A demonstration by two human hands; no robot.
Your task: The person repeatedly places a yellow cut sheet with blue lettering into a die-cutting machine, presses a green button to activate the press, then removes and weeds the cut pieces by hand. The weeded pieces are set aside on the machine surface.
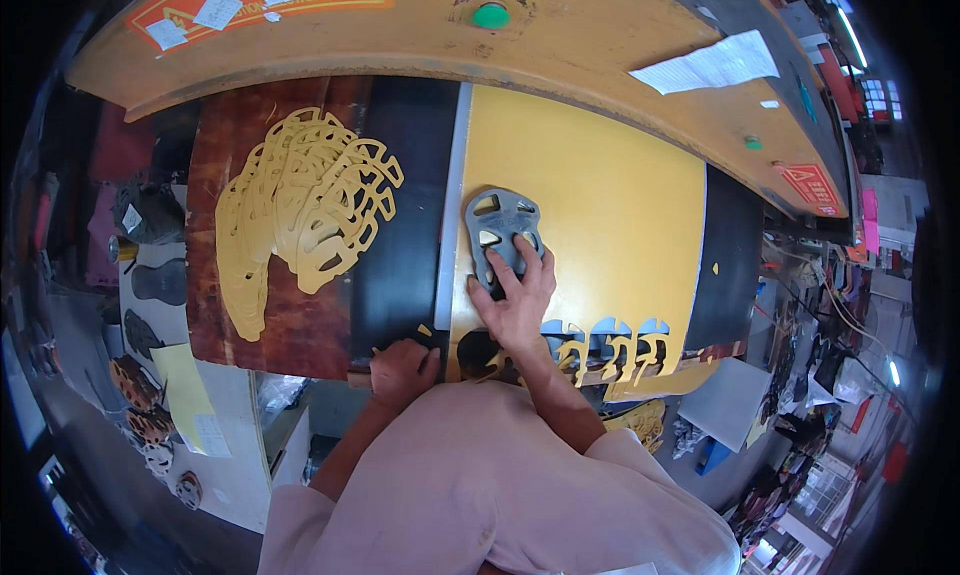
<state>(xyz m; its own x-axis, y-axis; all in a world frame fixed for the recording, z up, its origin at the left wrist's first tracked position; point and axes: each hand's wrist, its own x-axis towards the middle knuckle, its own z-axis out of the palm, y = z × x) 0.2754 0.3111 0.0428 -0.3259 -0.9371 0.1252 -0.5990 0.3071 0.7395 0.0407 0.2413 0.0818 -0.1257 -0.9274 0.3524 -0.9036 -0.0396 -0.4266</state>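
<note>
Fingers (507, 265) of the right hand (515, 310) lie spread flat on a grey cutting die (500, 230), pressing it onto a yellow sheet (600, 205).

The die sits near the left edge of the yellow sheet, which covers the right half of the worktop (410, 225); a row of cut-out shapes (610, 340) runs along the sheet's near edge, right of the wrist. The left hand (402, 370) is clenched at the worktop's near edge, just beside the sheet's near-left corner; whether it grips anything cannot be told. A pile of yellow cut pieces (300, 200) lies on the left part of the worktop, well apart from the die. An orange machine beam (420, 35) with a green button (490, 15) arches across the far side.
</note>
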